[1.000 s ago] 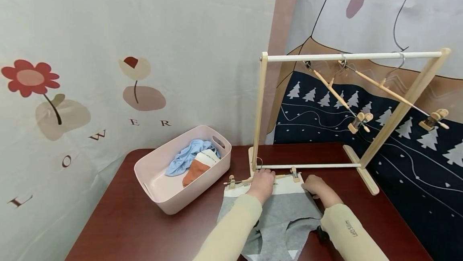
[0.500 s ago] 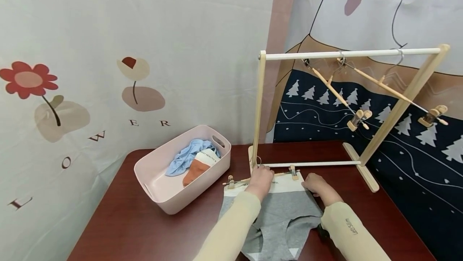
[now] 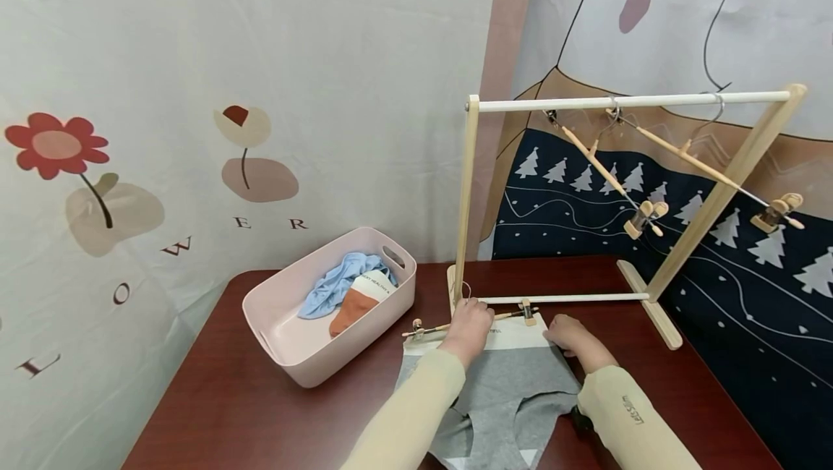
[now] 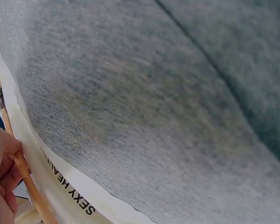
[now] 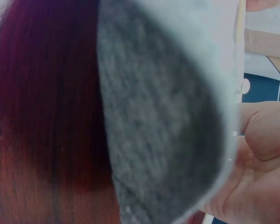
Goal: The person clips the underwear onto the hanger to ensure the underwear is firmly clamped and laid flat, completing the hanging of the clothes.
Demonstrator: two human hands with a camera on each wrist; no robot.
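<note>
Grey underwear [image 3: 514,369] with a white printed waistband lies on the table, filling most of the left wrist view [image 4: 130,102]. Along its waistband runs a wooden clip hanger [image 3: 504,316], one clip [image 3: 528,312] over the waistband's right part, the other clip [image 3: 418,327] at the left end. My left hand [image 3: 470,329] pinches the middle of the hanger bar, also visible in the left wrist view [image 4: 3,175]. My right hand [image 3: 573,340] holds the waistband's right corner; in the right wrist view the hand [image 5: 259,168] is partly covered by the cloth.
A pink basket [image 3: 338,361] at the left holds a light blue cloth [image 3: 338,285] and an orange-and-white garment [image 3: 354,307]. Behind the hands stands a wooden rack [image 3: 463,195] with two clip hangers [image 3: 595,159] on its top bar. The dark red table [image 3: 273,412] extends left of the underwear.
The hanger's left clip has tilted over to lie flatter against the bar. Both hands stay in nearly the same places.
</note>
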